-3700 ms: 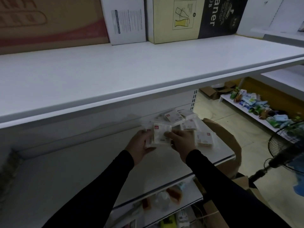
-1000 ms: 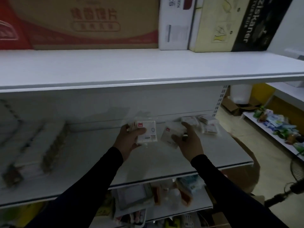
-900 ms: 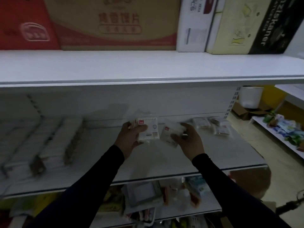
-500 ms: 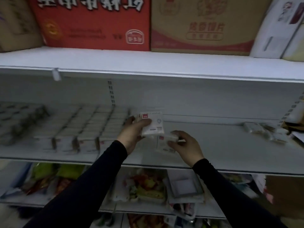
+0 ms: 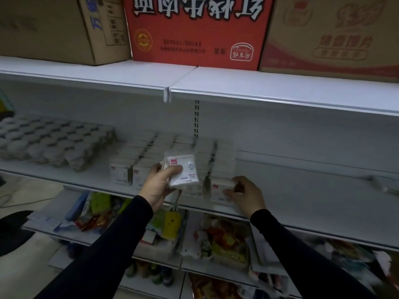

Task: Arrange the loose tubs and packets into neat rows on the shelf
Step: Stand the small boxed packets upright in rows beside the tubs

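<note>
My left hand (image 5: 158,186) grips a small stack of white packets (image 5: 183,171) with a red label, held upright just in front of the middle shelf (image 5: 302,203). My right hand (image 5: 246,195) holds another white packet (image 5: 219,192) that stands at the shelf's front edge, at the right end of the rows. Several neat rows of the same white packets (image 5: 138,160) run front to back on the shelf. Left of them stand rows of round grey-lidded tubs (image 5: 49,143). A few loose packets (image 5: 386,184) lie blurred at the far right.
Cardboard boxes stand on the top shelf: brown (image 5: 64,26), red (image 5: 198,29), tan (image 5: 336,33). The lower shelf (image 5: 216,236) holds mixed colourful packets and a yellow item (image 5: 171,225). To the right of the rows there is bare shelf surface.
My view has swung left along the shelf, from the loose packets to the neat rows. My right hand has set its packet down at the right end of the rows; my left still carries its stack.
</note>
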Motion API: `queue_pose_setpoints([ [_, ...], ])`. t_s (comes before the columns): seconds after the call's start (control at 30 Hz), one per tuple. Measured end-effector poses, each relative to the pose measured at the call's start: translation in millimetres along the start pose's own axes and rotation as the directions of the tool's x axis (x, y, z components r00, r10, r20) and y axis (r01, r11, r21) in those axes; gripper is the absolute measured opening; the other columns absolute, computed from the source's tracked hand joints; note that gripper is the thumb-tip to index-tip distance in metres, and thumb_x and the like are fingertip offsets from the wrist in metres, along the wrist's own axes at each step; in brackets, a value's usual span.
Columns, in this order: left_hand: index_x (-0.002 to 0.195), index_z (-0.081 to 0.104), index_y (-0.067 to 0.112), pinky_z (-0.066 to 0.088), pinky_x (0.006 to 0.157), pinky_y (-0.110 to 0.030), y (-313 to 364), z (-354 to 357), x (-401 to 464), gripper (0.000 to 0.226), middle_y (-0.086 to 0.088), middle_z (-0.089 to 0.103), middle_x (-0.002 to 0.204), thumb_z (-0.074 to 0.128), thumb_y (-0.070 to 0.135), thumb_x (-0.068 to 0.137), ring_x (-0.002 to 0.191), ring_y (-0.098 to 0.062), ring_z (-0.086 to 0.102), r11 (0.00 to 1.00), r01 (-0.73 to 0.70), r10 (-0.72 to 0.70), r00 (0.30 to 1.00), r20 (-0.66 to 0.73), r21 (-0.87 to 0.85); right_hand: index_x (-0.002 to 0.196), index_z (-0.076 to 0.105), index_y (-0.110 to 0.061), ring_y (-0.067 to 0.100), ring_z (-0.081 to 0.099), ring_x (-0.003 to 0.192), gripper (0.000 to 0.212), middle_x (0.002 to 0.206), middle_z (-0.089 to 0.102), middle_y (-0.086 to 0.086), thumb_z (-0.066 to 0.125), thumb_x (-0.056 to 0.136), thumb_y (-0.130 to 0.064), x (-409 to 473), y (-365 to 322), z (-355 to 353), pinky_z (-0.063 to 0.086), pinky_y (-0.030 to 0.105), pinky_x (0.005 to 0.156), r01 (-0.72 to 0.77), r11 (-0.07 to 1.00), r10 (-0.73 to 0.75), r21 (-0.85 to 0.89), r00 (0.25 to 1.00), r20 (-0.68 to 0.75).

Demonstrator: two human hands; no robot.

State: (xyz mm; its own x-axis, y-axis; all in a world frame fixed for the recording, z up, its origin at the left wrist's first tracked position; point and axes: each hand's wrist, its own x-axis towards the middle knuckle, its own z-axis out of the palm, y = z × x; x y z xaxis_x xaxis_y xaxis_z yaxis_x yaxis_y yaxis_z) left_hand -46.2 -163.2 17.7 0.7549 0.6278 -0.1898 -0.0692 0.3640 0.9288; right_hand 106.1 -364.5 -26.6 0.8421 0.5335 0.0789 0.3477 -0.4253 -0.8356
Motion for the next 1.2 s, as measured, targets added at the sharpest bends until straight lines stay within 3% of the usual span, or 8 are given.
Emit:
queue_pose_setpoints([
  [0.2,0.129,0.049,0.007,0.055,0.083,-0.043,-2.0,-12.1,-0.9,0.050,-0.014,0.070,0.109,0.071,0.012,0.083,0.090,-0.025,0.070,1.000,-0.004,0.003,0.999,-0.050,-0.019,0.120,0.057,-0.016,0.012,0.057,0.081,0.042,0.089,0.059,-0.004,0.072,0.084,-0.031,6.0,4.1,10.0,0.039,0.013,0.068,-0.009,0.998,0.007,-0.059,1.000,-0.025],
  [0.33,0.129,0.049,0.007,0.057,0.079,-0.040,-3.9,-11.6,0.8,0.051,-0.013,0.071,0.107,0.071,0.012,0.083,0.089,-0.024,0.071,1.000,-0.005,0.004,0.999,-0.046,-0.023,0.120,0.054,-0.016,0.007,0.052,0.076,0.042,0.086,0.056,-0.007,0.071,0.085,-0.030,9.0,4.0,10.7,0.036,0.002,0.058,-0.012,0.997,0.009,-0.076,0.999,-0.043],
  [0.53,0.128,0.049,0.009,0.057,0.080,-0.040,-8.8,-4.0,0.4,0.050,-0.014,0.069,0.112,0.071,0.012,0.083,0.089,-0.024,0.071,1.000,0.000,-0.001,1.000,-0.019,-0.021,0.117,0.054,-0.016,0.007,0.054,0.076,0.039,0.087,0.057,-0.005,0.070,0.085,-0.030,10.0,7.4,16.3,0.036,0.007,0.058,0.015,0.996,-0.021,-0.093,0.997,-0.070],
  [0.67,0.127,0.049,0.011,0.055,0.086,-0.048,-10.2,4.6,-0.1,0.050,-0.013,0.069,0.110,0.072,0.012,0.083,0.091,-0.027,0.070,1.000,0.002,-0.002,1.000,-0.009,-0.008,0.120,0.050,-0.018,0.016,0.056,0.089,0.045,0.105,0.054,0.001,0.071,0.083,-0.032,9.6,6.2,17.8,0.039,0.019,0.074,0.013,0.994,-0.020,-0.107,0.997,-0.071],
  [0.87,0.129,0.047,0.015,0.055,0.088,-0.055,-9.9,25.4,1.3,0.055,-0.012,0.069,0.112,0.074,0.012,0.081,0.098,-0.033,0.069,0.999,0.030,-0.029,0.999,0.039,-0.016,0.114,0.050,-0.027,0.006,0.053,0.082,0.037,0.103,0.050,-0.005,0.067,0.085,-0.042,1.7,-13.9,-3.1,0.038,0.012,0.065,0.032,0.999,-0.034,-0.010,0.982,-0.184],
  [0.97,0.134,0.044,0.013,0.058,0.079,-0.049,-12.5,40.0,2.8,0.067,-0.014,0.068,0.116,0.079,0.015,0.078,0.100,-0.032,0.069,0.999,0.044,-0.043,0.995,0.092,-0.003,0.097,0.060,-0.026,0.003,0.059,0.082,0.021,0.093,0.063,-0.007,0.060,0.089,-0.046,0.9,-31.3,-19.2,0.043,0.009,0.067,0.033,0.989,-0.018,0.147,0.994,-0.106],
  [1.03,0.135,0.041,0.013,0.057,0.074,-0.044,-14.0,53.0,2.3,0.079,-0.014,0.068,0.117,0.084,0.020,0.069,0.097,-0.031,0.070,0.999,0.033,-0.035,0.991,0.132,0.022,0.093,0.064,-0.024,0.013,0.065,0.085,0.024,0.091,0.068,-0.004,0.055,0.092,-0.047,0.4,-41.0,-27.3,0.052,0.021,0.073,0.024,0.963,-0.023,0.268,1.000,-0.007],
  [1.2,0.129,0.042,0.017,0.055,0.078,-0.043,-19.2,83.8,2.0,0.081,-0.008,0.071,0.111,0.086,0.026,0.062,0.094,-0.027,0.071,0.998,-0.021,0.008,0.982,0.190,0.067,0.108,0.064,-0.016,0.018,0.069,0.087,0.037,0.098,0.071,0.002,0.059,0.090,-0.047,5.2,-47.4,-40.0,0.058,0.028,0.071,-0.034,0.946,-0.011,0.322,0.991,0.136],
])
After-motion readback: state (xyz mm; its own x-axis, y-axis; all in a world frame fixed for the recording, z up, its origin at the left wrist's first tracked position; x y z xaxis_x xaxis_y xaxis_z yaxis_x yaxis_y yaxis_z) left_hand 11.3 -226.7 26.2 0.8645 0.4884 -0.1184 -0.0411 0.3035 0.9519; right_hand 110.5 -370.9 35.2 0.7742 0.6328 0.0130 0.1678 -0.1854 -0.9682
